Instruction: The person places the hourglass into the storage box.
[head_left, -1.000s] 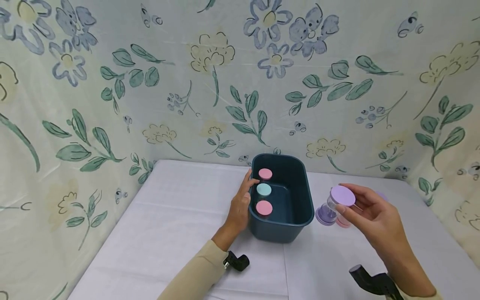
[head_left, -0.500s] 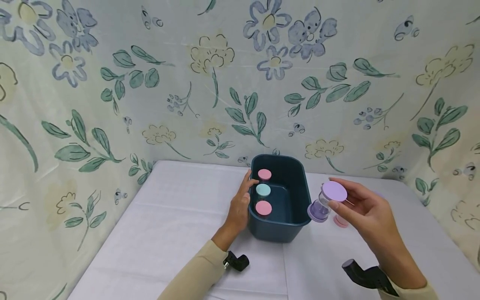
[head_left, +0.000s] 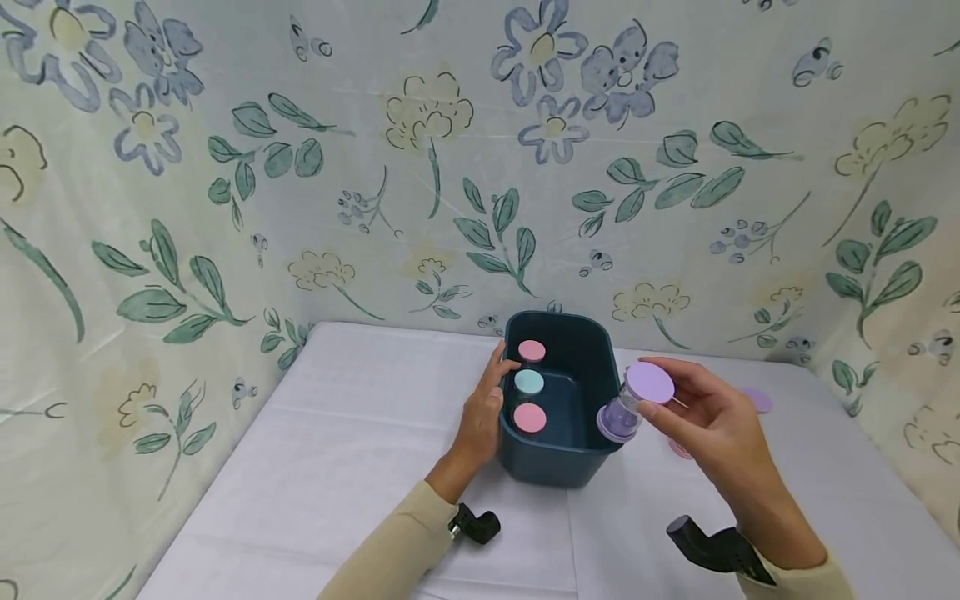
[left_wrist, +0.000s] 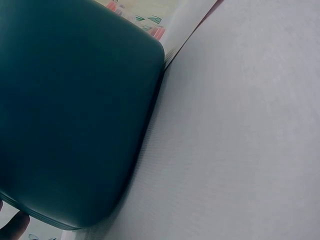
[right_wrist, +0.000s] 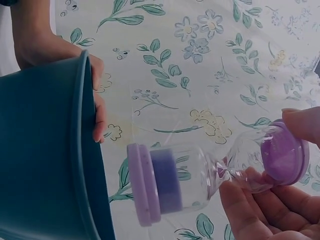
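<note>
My right hand pinches an hourglass with purple caps by its upper end. It tilts, its lower cap overlapping the right rim of a dark teal bin in the head view. Purple sand gathers at the lower end, and clear glass shows in the right wrist view. My left hand holds the bin's left rim, fingers hooked over the edge. Along that side inside stand a pink-capped hourglass, a mint-capped one and another pink-capped one.
Partly hidden behind my right hand are a purple-capped piece and a pink-capped piece on the white-covered table. A floral cloth hangs at the back and sides.
My right hand has moved left with the purple hourglass, from beside the bin to its right rim, tilting the hourglass more. The left hand stays at the bin.
</note>
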